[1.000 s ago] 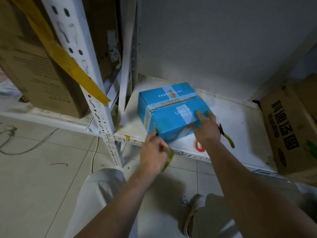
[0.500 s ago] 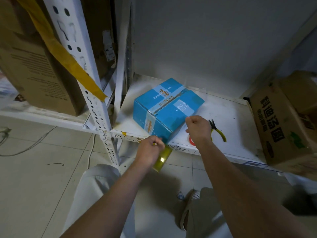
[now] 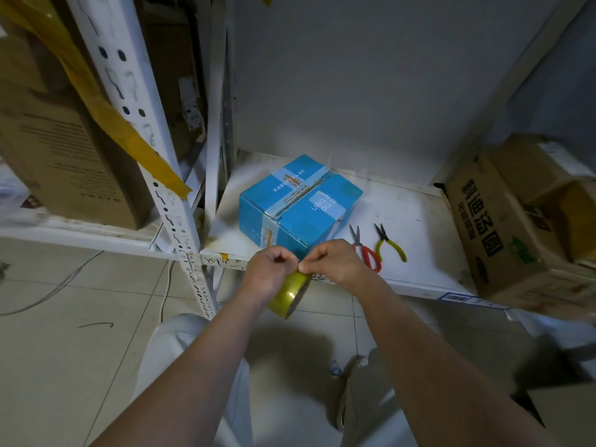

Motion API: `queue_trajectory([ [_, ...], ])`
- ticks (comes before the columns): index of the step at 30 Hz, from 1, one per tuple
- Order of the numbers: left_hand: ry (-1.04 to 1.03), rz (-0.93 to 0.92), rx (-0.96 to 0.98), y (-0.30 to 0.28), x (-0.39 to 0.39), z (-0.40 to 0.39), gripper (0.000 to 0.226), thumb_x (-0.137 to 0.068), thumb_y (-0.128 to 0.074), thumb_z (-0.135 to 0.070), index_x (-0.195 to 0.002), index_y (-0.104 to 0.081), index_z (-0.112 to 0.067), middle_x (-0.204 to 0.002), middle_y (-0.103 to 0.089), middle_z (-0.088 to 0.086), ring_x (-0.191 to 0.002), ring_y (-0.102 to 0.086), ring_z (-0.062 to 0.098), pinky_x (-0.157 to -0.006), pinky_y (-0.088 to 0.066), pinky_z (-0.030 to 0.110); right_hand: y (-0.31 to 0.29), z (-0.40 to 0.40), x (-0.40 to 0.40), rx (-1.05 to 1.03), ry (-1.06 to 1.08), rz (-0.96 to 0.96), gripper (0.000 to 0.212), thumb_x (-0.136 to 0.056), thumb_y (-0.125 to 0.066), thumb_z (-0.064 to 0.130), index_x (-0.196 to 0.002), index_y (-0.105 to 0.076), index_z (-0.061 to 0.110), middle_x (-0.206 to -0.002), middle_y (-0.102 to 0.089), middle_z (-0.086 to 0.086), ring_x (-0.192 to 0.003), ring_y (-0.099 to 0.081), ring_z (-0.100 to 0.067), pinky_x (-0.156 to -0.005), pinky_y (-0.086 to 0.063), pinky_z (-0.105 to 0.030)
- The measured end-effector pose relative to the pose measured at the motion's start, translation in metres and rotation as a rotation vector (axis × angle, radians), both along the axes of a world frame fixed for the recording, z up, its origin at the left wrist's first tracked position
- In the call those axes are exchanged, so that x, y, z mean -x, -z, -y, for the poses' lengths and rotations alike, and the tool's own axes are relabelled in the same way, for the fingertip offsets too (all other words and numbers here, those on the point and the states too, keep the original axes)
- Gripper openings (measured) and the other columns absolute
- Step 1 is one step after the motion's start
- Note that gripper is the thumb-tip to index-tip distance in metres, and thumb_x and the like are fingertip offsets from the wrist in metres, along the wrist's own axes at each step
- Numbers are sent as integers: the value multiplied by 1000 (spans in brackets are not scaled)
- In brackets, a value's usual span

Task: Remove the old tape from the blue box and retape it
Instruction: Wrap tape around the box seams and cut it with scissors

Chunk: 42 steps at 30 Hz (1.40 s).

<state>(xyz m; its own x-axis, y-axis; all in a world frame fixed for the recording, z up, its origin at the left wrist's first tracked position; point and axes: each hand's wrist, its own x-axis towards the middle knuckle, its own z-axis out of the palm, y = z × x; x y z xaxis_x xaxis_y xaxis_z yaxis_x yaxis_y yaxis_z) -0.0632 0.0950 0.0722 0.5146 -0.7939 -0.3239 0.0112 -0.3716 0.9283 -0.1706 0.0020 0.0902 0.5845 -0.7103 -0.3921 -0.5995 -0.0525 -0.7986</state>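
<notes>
Fingers (image 3: 301, 268) of the right hand (image 3: 335, 264) pinched narrow at the rim of the tape roll (image 3: 290, 293), apparently picking at the loose end; whether an end is actually caught, cannot tell. Left hand (image 3: 269, 274) curled round the roll from above, holding it steady just below centre frame, off the shelf edge. Likely reason for the hold: one hand anchors so the other can peel.

Blue box (image 3: 298, 204) sits on the white shelf (image 3: 419, 227), centre frame, turned corner-on toward the person, just beyond both hands. Pale printed strip runs along its top seam and down the near face. Flaps look closed.

Red-handled scissors (image 3: 366, 251) and yellow-handled pliers (image 3: 390, 243) lie side by side on the shelf, right of the box, within easy reach, probably for cutting.

Brown cartons: one (image 3: 493, 227) at right edge, one (image 3: 64, 150) at left behind the perforated rack post (image 3: 145, 130), which has a yellowish strip (image 3: 129, 130) draped across it.

Judgement: retaping stage about to start; roll not yet at the box.
</notes>
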Motion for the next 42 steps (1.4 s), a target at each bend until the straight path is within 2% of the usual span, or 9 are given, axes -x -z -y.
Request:
queue_trajectory([
  [3, -11, 12, -32, -6, 1, -2, 3, -86, -66, -19, -88, -66, -19, -87, -63, -4, -90, -57, 16, -75, -40, 25, 4, -1, -2, 86, 40, -13, 12, -76, -76, 16, -71, -65, 18, -81, -65, 0, -85, -61, -13, -72, -50, -23],
  [6, -67, -207, -130, -5, -1, -4, 46, -75, -77, -25, -109, -48, -17, -101, -58, -1, -99, -58, 22, -83, -49, 35, 9, 1, 0, 188, 103, -31, 18, -77, -74, 22, -65, -61, 24, -78, -65, 2, -87, -63, -18, -84, -54, -38],
  [8, -47, -333, -162, -5, -6, -6, 64, -63, -84, -30, -112, -54, -1, -103, -66, 9, -95, -64, 27, -83, -54, 41, 12, 0, 2, 216, 129, -41, 21, -78, -74, 24, -62, -59, 27, -73, -63, 6, -85, -64, -17, -84, -54, -41],
  [14, 151, -382, -98, -10, 1, -7, 20, -85, -65, -16, -101, -63, -5, -78, -71, 13, -63, -68, 19, -60, -54, 28, 15, 1, -1, 254, 175, -44, 17, -82, -69, 26, -68, -60, 26, -78, -66, 5, -83, -63, -15, -83, -54, -37],
  [22, 105, -168, -188, -18, -5, 0, 15, -88, -61, -8, -93, -60, 5, -66, -61, 18, -36, -58, 16, -39, -48, 24, 2, 3, -8, 469, 111, -175, 14, -89, -61, 30, -88, -67, 17, -95, -69, -1, -91, -61, -17, -77, -49, -29],
  [27, 69, -61, -233, -18, -10, -5, 21, -89, -63, -17, -85, -58, 4, -60, -61, 14, -31, -55, 12, -34, -45, 20, -1, 5, -13, 495, 60, -205, 15, -90, -60, 33, -89, -66, 19, -98, -68, 1, -93, -61, -14, -78, -52, -32],
  [33, 82, -199, -117, -19, -14, -4, 18, -90, -62, -20, -85, -61, -4, -51, -61, 6, -39, -55, 16, -45, -49, 20, -5, 27, -11, 442, 116, -218, 23, -88, -62, 35, -81, -68, 13, -96, -61, -4, -89, -59, -18, -74, -47, -30],
  [38, -13, 137, -265, -9, -30, 15, 29, -81, -68, -37, -86, -65, -9, -82, -68, 9, -76, -65, 24, -65, -52, 32, -17, 37, -25, 533, 89, -207, 23, -88, -62, 36, -89, -69, 15, -92, -55, 2, -86, -56, -14, -69, -42, -27],
  [42, -11, 301, -323, -9, -30, 23, 32, -79, -67, -41, -85, -62, -11, -88, -65, 8, -81, -59, 21, -64, -43, 27, -14, 48, -26, 473, 118, -215, 25, -85, -65, 36, -92, -70, 13, -95, -64, -1, -87, -60, -16, -72, -48, -29],
])
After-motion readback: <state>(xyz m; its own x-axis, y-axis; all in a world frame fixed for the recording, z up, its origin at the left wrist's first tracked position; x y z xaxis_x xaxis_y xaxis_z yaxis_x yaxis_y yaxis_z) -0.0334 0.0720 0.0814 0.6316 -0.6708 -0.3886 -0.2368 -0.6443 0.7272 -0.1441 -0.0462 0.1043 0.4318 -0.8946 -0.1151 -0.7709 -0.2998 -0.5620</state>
